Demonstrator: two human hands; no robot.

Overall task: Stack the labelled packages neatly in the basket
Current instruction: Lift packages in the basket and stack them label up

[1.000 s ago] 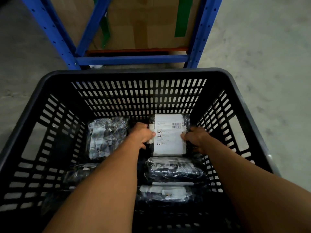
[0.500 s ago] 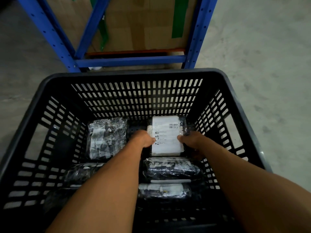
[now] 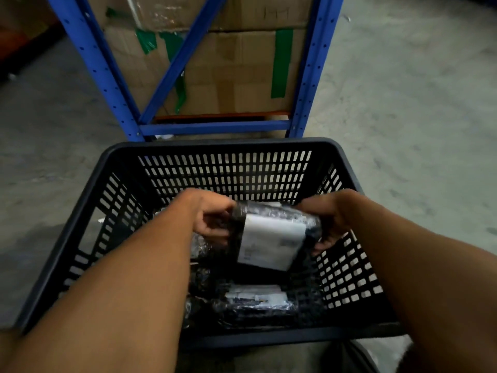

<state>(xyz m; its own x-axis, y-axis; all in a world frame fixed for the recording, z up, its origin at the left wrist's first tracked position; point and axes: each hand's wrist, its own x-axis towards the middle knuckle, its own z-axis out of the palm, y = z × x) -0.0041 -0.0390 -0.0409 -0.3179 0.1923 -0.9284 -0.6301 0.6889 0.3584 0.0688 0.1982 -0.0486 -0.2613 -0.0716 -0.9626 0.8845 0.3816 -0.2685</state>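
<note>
A labelled package (image 3: 271, 238) was gripped at its ends by the left hand (image 3: 212, 219) and right hand (image 3: 330, 219), tilted above the basket (image 3: 228, 146) toward its 1 o'clock corner. If released tilted, an untidy landing on the packages beneath was judged likely.

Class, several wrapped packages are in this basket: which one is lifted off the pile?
The labelled package, gripped by left hand and right hand, white label up; the others lie below.

Single head-worn view looks forward and down, close over the basket (image 3: 347, 168) toward the rack (image 3: 215, 127).
</note>
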